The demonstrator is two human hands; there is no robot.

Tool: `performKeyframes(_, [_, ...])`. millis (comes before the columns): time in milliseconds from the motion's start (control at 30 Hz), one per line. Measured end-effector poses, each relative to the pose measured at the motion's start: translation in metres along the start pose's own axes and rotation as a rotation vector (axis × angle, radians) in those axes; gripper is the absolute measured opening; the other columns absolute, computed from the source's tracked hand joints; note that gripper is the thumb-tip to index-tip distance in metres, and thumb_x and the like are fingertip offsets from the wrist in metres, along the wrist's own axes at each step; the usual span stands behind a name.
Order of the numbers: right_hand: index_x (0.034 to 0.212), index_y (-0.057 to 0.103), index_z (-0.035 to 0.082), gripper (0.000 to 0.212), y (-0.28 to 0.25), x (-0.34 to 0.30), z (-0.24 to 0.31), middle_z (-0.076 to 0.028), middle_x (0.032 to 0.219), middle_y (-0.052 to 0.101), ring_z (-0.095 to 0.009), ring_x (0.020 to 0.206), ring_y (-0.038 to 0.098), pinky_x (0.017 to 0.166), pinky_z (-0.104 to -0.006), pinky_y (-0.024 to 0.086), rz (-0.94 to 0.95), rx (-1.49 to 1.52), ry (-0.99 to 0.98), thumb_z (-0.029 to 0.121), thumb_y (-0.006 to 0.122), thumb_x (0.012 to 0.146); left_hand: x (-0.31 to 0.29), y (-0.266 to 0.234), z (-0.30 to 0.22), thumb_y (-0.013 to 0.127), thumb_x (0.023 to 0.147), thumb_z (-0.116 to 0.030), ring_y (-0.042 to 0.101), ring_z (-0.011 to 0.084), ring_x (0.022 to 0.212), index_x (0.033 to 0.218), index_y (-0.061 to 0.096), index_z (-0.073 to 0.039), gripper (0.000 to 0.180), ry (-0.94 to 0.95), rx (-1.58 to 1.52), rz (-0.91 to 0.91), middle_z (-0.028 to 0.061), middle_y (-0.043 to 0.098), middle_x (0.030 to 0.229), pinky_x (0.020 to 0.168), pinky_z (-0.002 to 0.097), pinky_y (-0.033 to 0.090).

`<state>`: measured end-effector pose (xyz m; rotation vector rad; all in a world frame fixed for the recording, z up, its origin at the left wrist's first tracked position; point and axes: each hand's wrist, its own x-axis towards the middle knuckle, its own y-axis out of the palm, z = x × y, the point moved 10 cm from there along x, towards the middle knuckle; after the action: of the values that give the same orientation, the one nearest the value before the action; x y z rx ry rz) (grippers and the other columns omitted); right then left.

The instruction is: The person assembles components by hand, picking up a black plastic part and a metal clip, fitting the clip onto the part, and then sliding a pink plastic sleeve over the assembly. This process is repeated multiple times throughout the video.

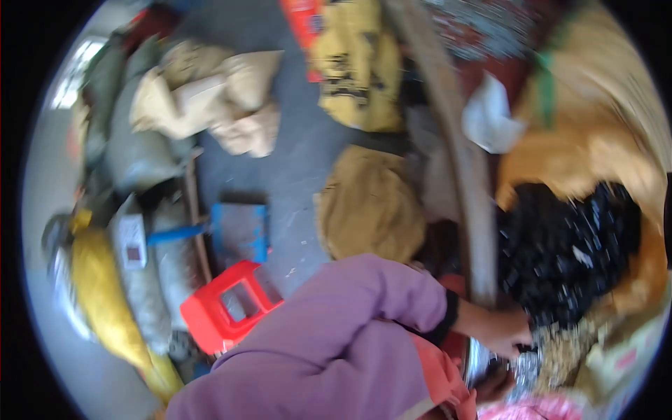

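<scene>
My left hand (501,330), at the end of a purple sleeve with a black cuff, reaches right to the edge of a heap of shiny black pieces (560,252). Its fingers look curled in, and blur hides what is between them. Just below it is my right hand (495,383), dim and partly covered, its fingers smeared. Close to both hands lie small silvery pieces (525,369) and a pile of pale tan pieces (563,353). The black heap rests in an orange-tan sack (560,164).
A wooden beam (462,140) runs beside the sack, with a white scrap (492,115) nearby. Left of it are a brown round bundle (371,203), a yellow sack (360,63), a red plastic stool (231,308), a blue dustpan (240,231) and several filled sacks (143,133).
</scene>
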<state>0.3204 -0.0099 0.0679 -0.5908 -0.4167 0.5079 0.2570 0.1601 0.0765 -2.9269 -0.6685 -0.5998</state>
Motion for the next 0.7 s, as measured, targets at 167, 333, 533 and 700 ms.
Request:
performKeyframes(167, [0.085, 0.048, -0.001, 0.006, 0.002, 0.009, 0.013, -0.006, 0.076, 0.047, -0.013, 0.071, 0.043, 0.064, -0.024, 0.038, 0.046, -0.089, -0.07, 0.001, 0.044, 0.081, 0.005, -0.015, 0.009, 0.062, 0.067, -0.018, 0.05, 0.0221, 0.052, 0.077, 0.055, 0.001, 0.022, -0.145, 0.014, 0.055, 0.014, 0.049, 0.06, 0.051, 0.0311, 0.041])
performKeyframes(333, [0.082, 0.051, -0.001, 0.008, -0.013, 0.018, 0.022, -0.01, 0.071, 0.051, -0.018, 0.062, 0.049, 0.056, -0.0265, 0.04, -0.007, -0.144, -0.119, -0.003, 0.05, 0.075, 0.0, 0.012, 0.044, 0.054, 0.078, -0.012, 0.056, 0.0117, 0.069, 0.1, 0.051, 0.004, 0.027, -0.55, -0.456, 0.112, 0.0053, 0.058, 0.084, 0.061, 0.0214, 0.045])
performKeyframes(533, [0.087, 0.05, 0.0, 0.008, -0.041, 0.009, -0.005, -0.003, 0.076, 0.051, -0.007, 0.062, 0.047, 0.057, -0.0184, 0.04, -0.125, 0.443, 0.135, 0.005, 0.047, 0.082, -0.023, 0.061, 0.031, 0.054, 0.079, -0.014, 0.058, 0.0142, 0.071, 0.09, 0.055, 0.001, 0.018, -0.777, -0.747, 0.075, 0.0044, 0.057, 0.08, 0.067, 0.0245, 0.048])
performKeyframes(700, [0.09, 0.05, 0.0, 0.012, -0.066, -0.001, 0.022, -0.002, 0.077, 0.051, -0.006, 0.062, 0.047, 0.056, -0.0183, 0.039, -0.052, 0.653, 0.097, 0.009, 0.049, 0.082, -0.041, 0.103, 0.01, 0.054, 0.079, -0.018, 0.059, 0.0203, 0.074, 0.099, 0.051, 0.0, 0.027, -0.838, -0.785, 0.206, 0.0082, 0.057, 0.088, 0.07, 0.033, 0.049])
